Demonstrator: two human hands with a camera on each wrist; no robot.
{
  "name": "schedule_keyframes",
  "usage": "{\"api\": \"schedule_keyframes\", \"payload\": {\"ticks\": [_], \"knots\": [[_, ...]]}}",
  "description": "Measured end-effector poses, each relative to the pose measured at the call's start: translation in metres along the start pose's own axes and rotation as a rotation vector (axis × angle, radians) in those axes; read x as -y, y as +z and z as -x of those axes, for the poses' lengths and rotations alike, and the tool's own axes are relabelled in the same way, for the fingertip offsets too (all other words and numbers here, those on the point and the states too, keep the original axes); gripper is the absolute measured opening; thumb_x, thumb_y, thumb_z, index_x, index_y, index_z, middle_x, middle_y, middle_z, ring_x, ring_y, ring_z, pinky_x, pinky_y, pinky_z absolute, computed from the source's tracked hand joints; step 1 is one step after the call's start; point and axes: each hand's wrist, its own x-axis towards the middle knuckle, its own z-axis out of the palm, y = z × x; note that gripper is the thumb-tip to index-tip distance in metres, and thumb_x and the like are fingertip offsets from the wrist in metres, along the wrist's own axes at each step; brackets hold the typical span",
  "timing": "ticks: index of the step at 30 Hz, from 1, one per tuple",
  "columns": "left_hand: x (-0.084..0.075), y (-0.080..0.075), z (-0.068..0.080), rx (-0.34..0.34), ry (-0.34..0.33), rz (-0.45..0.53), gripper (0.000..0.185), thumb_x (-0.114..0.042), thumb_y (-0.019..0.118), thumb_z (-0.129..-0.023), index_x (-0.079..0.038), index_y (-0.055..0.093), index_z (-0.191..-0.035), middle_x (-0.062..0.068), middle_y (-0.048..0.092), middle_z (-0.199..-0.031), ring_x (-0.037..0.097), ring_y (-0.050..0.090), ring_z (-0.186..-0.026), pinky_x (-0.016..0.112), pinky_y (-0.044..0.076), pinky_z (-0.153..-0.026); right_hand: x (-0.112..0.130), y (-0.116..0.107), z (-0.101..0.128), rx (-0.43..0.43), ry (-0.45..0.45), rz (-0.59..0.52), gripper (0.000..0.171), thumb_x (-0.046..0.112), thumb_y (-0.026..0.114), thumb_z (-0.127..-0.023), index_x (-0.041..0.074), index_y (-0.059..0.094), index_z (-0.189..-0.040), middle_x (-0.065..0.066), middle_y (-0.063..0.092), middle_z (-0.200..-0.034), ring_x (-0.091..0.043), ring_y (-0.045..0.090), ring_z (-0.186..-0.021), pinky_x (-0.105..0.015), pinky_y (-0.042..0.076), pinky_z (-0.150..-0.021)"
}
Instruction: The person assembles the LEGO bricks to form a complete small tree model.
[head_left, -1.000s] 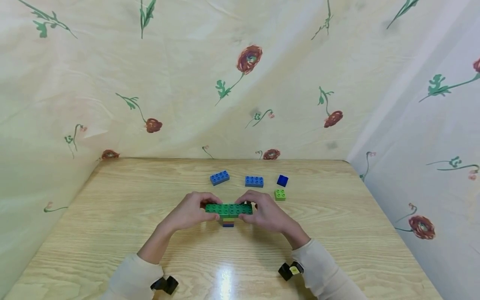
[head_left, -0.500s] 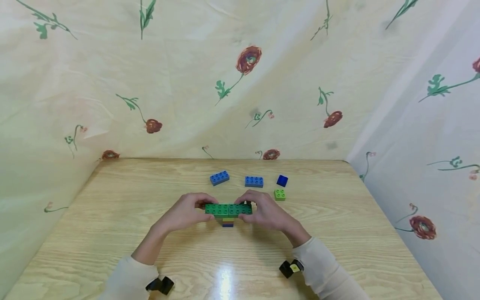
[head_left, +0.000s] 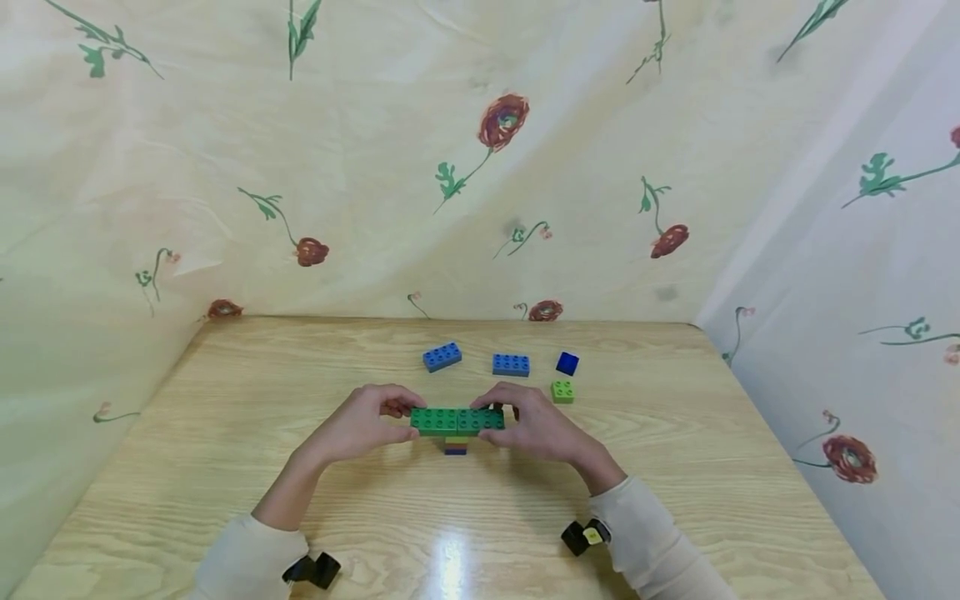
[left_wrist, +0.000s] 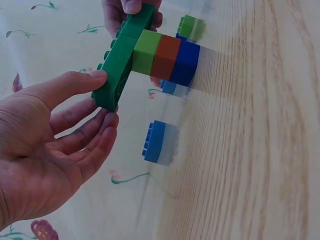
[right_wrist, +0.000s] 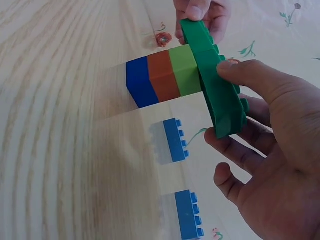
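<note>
A small block tower [head_left: 455,443] is seen standing on the wooden table [head_left: 225,467], built from a dark blue block at the bottom, an orange-brown one above it and a light green one on top. Across the tower a row of dark green bricks [head_left: 457,419] is laid, overhanging on both sides. The left end of the row is pinched by the left hand [head_left: 358,429], with the thumb on the near side and the fingers behind, as is shown in the left wrist view [left_wrist: 45,145]. The right end is gripped in the same way by the right hand [head_left: 534,427], whose thumb is pressed against the brick's side in the right wrist view [right_wrist: 272,165]. The two hands are thus kept apart, one clamped on each end of the green row. Behind the tower, two blue bricks are found lying on the table, one [head_left: 442,357] turned at a slant and the other [head_left: 511,364] lying straight. To their right a small dark blue block [head_left: 567,362] and a small light green block [head_left: 562,391] are set near each other. The table is enclosed by a flowered cloth [head_left: 480,167].
</note>
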Motion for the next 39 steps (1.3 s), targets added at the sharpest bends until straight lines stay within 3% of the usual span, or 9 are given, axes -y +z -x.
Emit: {"api": "schedule_keyframes", "payload": {"ticks": [5, 10, 14, 18, 24, 32, 39], "knots": [[-0.001, -0.002, 0.001, 0.0, 0.001, -0.006, 0.033, -0.02, 0.078, -0.092, -0.014, 0.072, -0.123, 0.003, 0.071, -0.116, 0.018, 0.064, -0.102, 0.034, 0.054, -0.09, -0.006, -0.007, 0.0, 0.005, -0.001, -0.074, 0.039, 0.03, 0.078, -0.093, 0.017, 0.069, -0.129, -0.001, 0.07, -0.122, -0.021, 0.061, -0.104, -0.027, 0.048, -0.079], [-0.001, -0.003, 0.002, 0.005, -0.003, -0.009, 0.033, -0.019, 0.078, -0.092, -0.014, 0.071, -0.124, 0.003, 0.07, -0.118, 0.019, 0.063, -0.103, 0.034, 0.054, -0.091, -0.014, -0.02, -0.002, -0.022, -0.017, -0.129, 0.037, 0.025, 0.076, -0.095, 0.015, 0.068, -0.13, -0.014, 0.069, -0.127, -0.033, 0.064, -0.109, -0.031, 0.051, -0.084], [0.0, -0.005, 0.003, 0.003, 0.002, -0.013, 0.033, -0.019, 0.078, -0.092, -0.013, 0.071, -0.124, 0.004, 0.071, -0.118, 0.018, 0.063, -0.102, 0.033, 0.054, -0.09, -0.022, -0.028, -0.008, -0.079, -0.01, -0.119, 0.034, 0.022, 0.075, -0.096, 0.014, 0.069, -0.129, -0.016, 0.07, -0.124, -0.029, 0.066, -0.107, -0.035, 0.053, -0.086], [0.001, -0.006, 0.003, 0.006, 0.016, -0.008, 0.034, -0.019, 0.078, -0.092, -0.011, 0.071, -0.124, 0.006, 0.071, -0.119, 0.018, 0.063, -0.102, 0.033, 0.054, -0.091, -0.035, -0.034, -0.014, -0.135, 0.057, -0.125, 0.034, 0.023, 0.073, -0.097, 0.01, 0.07, -0.129, -0.015, 0.071, -0.123, -0.023, 0.065, -0.107, -0.039, 0.053, -0.091], [0.001, -0.006, 0.003, 0.013, 0.021, -0.004, 0.035, -0.02, 0.079, -0.092, -0.01, 0.071, -0.124, 0.007, 0.071, -0.119, 0.02, 0.064, -0.104, 0.037, 0.053, -0.092, -0.054, -0.041, -0.022, -0.204, 0.149, -0.131, 0.035, 0.018, 0.071, -0.098, 0.006, 0.068, -0.131, -0.013, 0.071, -0.127, -0.025, 0.066, -0.111, -0.046, 0.056, -0.097], [0.002, -0.006, 0.002, 0.015, 0.033, -0.012, 0.034, -0.02, 0.079, -0.092, -0.01, 0.071, -0.124, 0.007, 0.07, -0.118, 0.019, 0.063, -0.102, 0.03, 0.053, -0.089, -0.075, -0.043, -0.033, -0.214, 0.29, -0.166, 0.044, 0.018, 0.07, -0.098, 0.006, 0.062, -0.14, -0.014, 0.067, -0.134, -0.032, 0.063, -0.121, -0.039, 0.058, -0.089], [0.001, -0.006, 0.003, 0.017, 0.026, -0.015, 0.034, -0.02, 0.079, -0.092, -0.011, 0.071, -0.124, 0.007, 0.07, -0.119, 0.02, 0.063, -0.103, 0.033, 0.053, -0.091, -0.087, -0.039, -0.042, -0.234, 0.354, -0.181, 0.048, 0.016, 0.069, -0.098, 0.005, 0.058, -0.143, -0.016, 0.064, -0.137, -0.032, 0.061, -0.122, -0.042, 0.056, -0.094]]}}
